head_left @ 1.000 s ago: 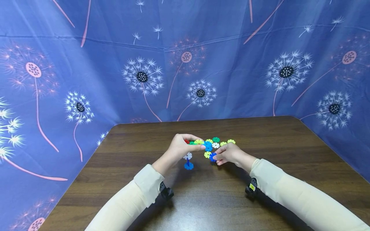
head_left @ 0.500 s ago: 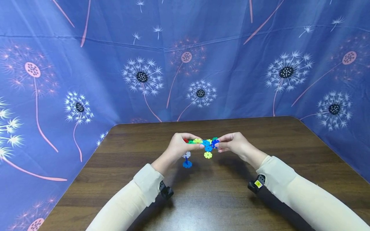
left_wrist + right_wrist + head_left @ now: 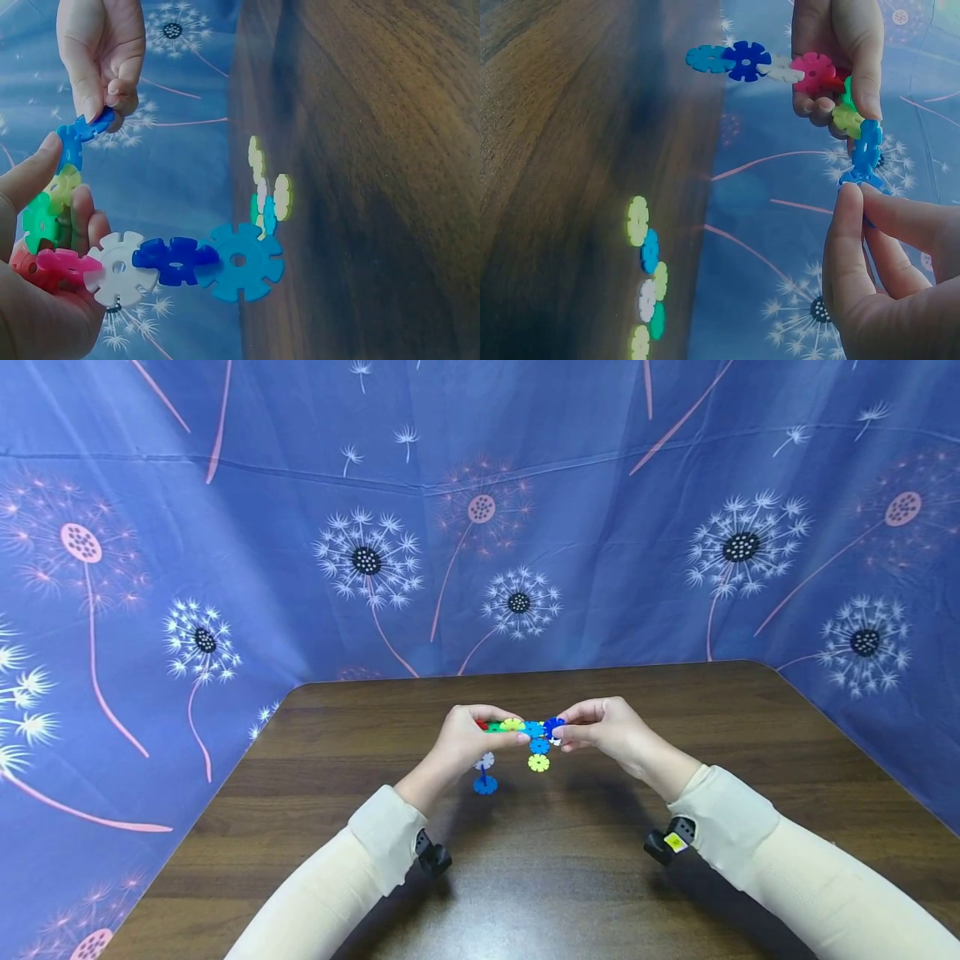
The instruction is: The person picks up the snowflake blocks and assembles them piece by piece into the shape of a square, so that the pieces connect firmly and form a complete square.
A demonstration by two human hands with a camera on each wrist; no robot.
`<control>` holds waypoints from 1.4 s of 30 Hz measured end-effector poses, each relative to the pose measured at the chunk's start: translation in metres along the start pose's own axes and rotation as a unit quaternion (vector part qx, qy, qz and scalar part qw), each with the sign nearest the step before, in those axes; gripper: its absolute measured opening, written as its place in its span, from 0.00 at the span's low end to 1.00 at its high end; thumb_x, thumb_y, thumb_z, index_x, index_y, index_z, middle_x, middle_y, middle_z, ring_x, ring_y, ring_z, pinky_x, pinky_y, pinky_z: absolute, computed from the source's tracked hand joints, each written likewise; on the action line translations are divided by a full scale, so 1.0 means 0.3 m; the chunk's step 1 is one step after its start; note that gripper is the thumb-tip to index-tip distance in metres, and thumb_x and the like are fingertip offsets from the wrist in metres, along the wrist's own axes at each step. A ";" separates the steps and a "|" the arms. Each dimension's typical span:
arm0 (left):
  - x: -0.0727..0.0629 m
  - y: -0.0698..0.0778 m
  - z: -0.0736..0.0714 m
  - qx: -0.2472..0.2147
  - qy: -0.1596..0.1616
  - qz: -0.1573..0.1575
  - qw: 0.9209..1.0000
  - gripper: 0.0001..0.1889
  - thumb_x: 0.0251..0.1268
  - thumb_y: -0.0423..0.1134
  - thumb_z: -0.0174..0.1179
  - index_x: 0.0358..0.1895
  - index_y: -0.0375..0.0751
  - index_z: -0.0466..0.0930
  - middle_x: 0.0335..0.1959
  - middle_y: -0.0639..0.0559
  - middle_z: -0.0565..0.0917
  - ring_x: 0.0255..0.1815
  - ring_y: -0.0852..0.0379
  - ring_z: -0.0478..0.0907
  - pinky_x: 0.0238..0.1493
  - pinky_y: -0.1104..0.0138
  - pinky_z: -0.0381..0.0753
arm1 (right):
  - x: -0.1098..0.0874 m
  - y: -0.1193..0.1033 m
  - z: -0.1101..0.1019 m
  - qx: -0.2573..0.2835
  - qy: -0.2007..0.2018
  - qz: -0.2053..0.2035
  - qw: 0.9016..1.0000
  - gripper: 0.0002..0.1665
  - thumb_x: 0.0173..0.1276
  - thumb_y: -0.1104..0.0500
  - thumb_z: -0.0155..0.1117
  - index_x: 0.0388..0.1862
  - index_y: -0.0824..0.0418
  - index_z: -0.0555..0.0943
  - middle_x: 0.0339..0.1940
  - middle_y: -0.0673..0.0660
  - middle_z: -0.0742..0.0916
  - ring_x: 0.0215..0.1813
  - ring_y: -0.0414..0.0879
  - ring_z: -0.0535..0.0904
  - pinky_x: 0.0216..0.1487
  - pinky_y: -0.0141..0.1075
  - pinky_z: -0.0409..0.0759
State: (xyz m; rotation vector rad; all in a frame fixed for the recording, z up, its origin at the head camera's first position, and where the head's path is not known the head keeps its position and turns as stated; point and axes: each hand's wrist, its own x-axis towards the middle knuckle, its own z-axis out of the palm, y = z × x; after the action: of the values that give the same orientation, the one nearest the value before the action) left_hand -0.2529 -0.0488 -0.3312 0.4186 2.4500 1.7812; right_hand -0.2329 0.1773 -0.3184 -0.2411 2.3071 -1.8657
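My left hand point(image 3: 467, 739) grips a chain of interlocking notched plastic discs above the table. From the hanging end it runs light blue point(image 3: 259, 262), dark blue point(image 3: 178, 274), white point(image 3: 133, 281), pink point(image 3: 67, 262), red, green point(image 3: 39, 223), yellow and light blue point(image 3: 867, 142). My left thumb lies on that last light blue disc. Between thumb and fingers, my right hand point(image 3: 615, 735) pinches a dark blue disc point(image 3: 553, 727). It touches the chain's light blue end at an angle; whether their slots are engaged I cannot tell.
Several loose discs lie on the wooden table point(image 3: 540, 877) beyond and below the hands: yellow point(image 3: 637, 221), light blue point(image 3: 650, 251), white point(image 3: 646, 300) and green point(image 3: 657, 321). A blue dandelion-print cloth point(image 3: 600, 527) hangs behind the table's far edge.
My right hand has lifted the dark blue disc from among the loose discs and brought it up against the chain's end. My left hand has stayed almost still.
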 end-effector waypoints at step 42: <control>-0.006 0.006 0.032 -0.027 -0.003 -0.036 0.999 0.14 0.45 0.38 0.77 0.37 0.41 0.88 0.33 0.51 0.88 0.31 0.61 0.80 0.33 0.71 0.78 | 0.004 -0.006 0.009 -0.037 0.004 -0.017 0.999 0.14 0.60 0.68 0.69 0.40 0.80 0.81 0.25 0.52 0.87 0.24 0.39 0.83 0.36 0.33 0.85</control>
State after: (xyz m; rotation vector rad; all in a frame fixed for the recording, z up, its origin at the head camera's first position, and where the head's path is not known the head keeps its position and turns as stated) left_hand -0.2486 -0.0399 -0.3327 0.3268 2.3760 1.8100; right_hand -0.2336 0.1742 -0.3173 -0.2829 2.3960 -1.8008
